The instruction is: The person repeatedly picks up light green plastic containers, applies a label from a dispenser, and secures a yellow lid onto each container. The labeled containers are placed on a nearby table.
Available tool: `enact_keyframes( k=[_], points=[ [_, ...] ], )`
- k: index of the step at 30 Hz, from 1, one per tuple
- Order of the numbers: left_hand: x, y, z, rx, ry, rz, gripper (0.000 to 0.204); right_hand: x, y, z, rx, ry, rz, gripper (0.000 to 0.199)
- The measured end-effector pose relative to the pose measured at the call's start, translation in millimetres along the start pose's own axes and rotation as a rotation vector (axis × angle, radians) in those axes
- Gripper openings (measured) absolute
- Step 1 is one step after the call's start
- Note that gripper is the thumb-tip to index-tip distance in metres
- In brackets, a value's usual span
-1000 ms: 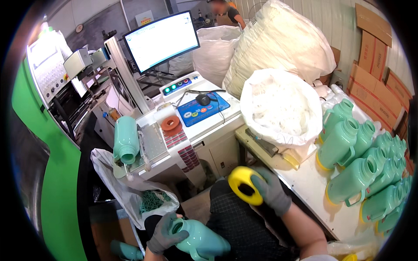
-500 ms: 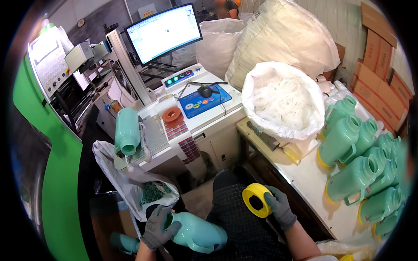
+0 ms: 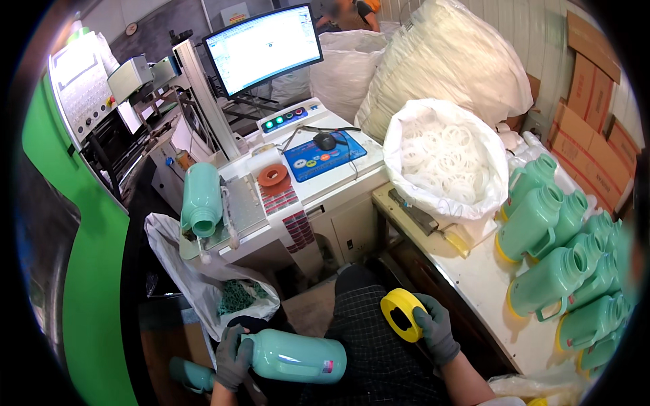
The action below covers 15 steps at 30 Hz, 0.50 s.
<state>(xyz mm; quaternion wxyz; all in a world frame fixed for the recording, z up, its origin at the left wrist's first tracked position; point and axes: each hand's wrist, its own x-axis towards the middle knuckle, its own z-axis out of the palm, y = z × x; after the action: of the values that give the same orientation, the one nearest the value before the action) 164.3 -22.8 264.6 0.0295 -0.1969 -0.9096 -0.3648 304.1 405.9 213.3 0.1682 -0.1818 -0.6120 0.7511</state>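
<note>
Your left hand [image 3: 233, 357], grey-gloved, wraps neck end of mint-green jug [image 3: 294, 356]; jug lies sideways over your lap, smooth plastic body, base pointing right, small label near base. Your right hand [image 3: 435, 329], also gloved, grips yellow ring base [image 3: 402, 314] by its rim, ring upright, hollow centre showing, just left of white table [image 3: 477, 284]. Versus half a second ago: ring sits nearer jug's base, gap narrower; jug barely shifted. Second jug [image 3: 201, 200] lies on machine bed.
</note>
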Motion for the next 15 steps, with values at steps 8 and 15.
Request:
enact_keyframes(
  k=[8, 15],
  points=[
    [-17, -61, 39, -0.896, 0.280, -0.418, 0.034, 0, 4, 4, -0.120, 0.093, -0.015, 0.059],
    [-21, -44, 90, -1.158, 0.313, -0.525, 0.036, -8, -1, 6, -0.079, 0.032, -0.026, 0.063]
  ],
)
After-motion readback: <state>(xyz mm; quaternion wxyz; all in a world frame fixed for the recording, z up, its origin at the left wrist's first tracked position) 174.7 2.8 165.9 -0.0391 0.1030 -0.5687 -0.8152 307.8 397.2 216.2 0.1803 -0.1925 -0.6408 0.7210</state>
